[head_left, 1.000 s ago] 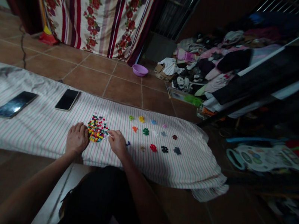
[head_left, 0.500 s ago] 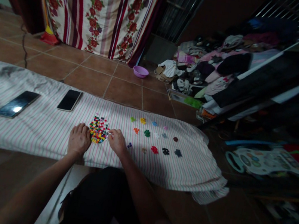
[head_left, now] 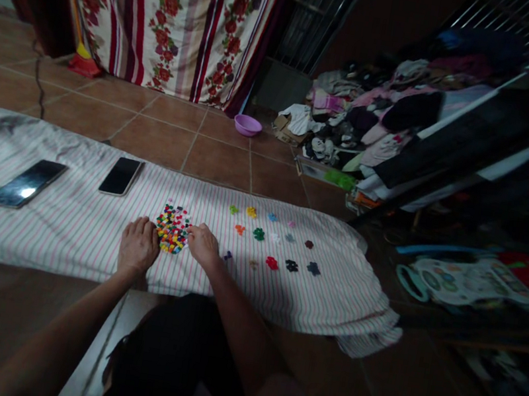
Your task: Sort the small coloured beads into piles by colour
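A pile of small multicoloured pieces [head_left: 172, 231] lies on the striped cloth between my hands. My left hand [head_left: 139, 246] rests palm down at the pile's left edge, fingers stretched out on the cloth. At the right edge, my right hand [head_left: 203, 243] has its fingertips pinched together, touching the outer pieces; whatever they may hold is too small to make out. Right of this hand are little single-colour groups, among them a green group [head_left: 259, 234], a red group [head_left: 271, 263], a yellow group [head_left: 251, 212] and a black group [head_left: 291, 266]. A few dark blue pieces [head_left: 228, 256] lie nearest my right wrist.
Two phones, a larger phone [head_left: 27, 184] and a smaller phone [head_left: 120, 176], lie left on the cloth [head_left: 72, 234]. Beyond it, a purple basin [head_left: 248, 126] stands on the tiled floor, near a heap of clothes [head_left: 358, 116]. A floral curtain [head_left: 187, 18] hangs behind.
My right hand has shifted slightly up and left along the pile's right edge. My left hand stays in place; the whole view has moved a little.
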Tool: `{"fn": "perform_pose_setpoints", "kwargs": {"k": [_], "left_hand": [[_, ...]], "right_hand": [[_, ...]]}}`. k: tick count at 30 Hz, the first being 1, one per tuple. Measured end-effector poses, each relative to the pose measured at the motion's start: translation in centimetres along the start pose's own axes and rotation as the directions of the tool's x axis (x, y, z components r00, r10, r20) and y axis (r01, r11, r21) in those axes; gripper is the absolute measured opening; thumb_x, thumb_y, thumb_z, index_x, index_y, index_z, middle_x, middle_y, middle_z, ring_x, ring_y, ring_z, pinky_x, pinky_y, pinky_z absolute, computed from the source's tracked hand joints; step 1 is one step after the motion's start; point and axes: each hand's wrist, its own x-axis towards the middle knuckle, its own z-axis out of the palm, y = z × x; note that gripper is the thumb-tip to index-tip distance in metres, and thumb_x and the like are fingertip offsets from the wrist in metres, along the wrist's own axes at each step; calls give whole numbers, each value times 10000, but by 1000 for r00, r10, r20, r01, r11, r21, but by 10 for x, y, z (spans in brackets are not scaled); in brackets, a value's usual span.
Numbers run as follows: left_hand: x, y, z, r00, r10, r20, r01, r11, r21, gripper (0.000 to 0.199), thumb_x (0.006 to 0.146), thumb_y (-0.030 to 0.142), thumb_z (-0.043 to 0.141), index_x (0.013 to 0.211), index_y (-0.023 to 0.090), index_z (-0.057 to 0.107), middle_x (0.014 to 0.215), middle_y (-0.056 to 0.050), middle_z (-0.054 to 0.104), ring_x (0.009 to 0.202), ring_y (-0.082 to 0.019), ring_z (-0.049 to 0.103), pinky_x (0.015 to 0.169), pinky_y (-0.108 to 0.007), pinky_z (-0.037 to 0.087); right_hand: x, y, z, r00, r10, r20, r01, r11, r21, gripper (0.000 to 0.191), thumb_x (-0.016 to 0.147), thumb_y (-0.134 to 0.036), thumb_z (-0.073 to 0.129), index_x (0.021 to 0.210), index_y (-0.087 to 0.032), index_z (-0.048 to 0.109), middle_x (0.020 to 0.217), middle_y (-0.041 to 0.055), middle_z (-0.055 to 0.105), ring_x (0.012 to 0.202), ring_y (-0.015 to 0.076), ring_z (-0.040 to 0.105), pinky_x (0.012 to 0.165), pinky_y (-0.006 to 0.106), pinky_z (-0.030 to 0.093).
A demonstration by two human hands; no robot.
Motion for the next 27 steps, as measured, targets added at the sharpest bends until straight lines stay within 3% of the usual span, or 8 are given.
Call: {"fn": "perform_pose_setpoints", "kwargs": {"k": [5, 10, 19, 24, 27], "left_hand": [[1, 1, -2, 1000, -10, 8, 11, 1000, -16, 257, 925, 258, 353, 959, 140, 579, 1152, -184, 615, 1095, -297, 537, 951, -455, 386], [1, 2, -3, 1000, -21, 19, 22, 998, -51, 260, 922, 261, 352, 966, 138, 577, 1161, -195, 608, 1108, -297, 529, 960, -462, 376], [1, 2, -6, 1000, -7, 11, 7, 1000, 2, 252, 919, 256, 348, 959, 145, 570, 1140, -175, 620, 1079, -290, 540, 948, -439, 383], [0, 2, -8, 1000, 15, 21, -15, 1000, 26, 245, 909, 261, 364, 953, 138, 571, 1141, -181, 622, 1069, -299, 546, 924, -439, 400], [0, 3, -10, 999, 16, 33, -17, 1000, 24, 251, 911, 270, 357, 949, 141, 569, 1139, -181, 620, 1049, -299, 549, 906, -442, 405]], "right_hand": [[1, 0, 3, 1000, 10, -27, -9, 998, 55, 275, 899, -195, 471, 1070, -257, 677, 1074, 45, 619, 971, 155, 600, 845, 256, 443], [0, 5, 8, 986, 11, -165, 19, 984, 178, 193, 855, -192, 543, 997, -235, 665, 1032, 40, 638, 953, 159, 606, 862, 264, 456], [-8, 14, 17, 960, 124, -251, 21, 862, 507, 134, 839, -253, 553, 951, -239, 626, 867, -17, 705, 811, 135, 665, 777, 263, 507], [-23, 36, 10, 933, 172, -317, 41, 823, 567, 163, 830, -286, 516, 938, -236, 627, 829, -9, 695, 764, 137, 656, 719, 263, 521], [-39, 60, -1, 896, 267, -353, 10, 785, 619, 200, 825, -319, 482, 934, -228, 624, 784, -10, 683, 703, 137, 642, 646, 248, 516]]}}
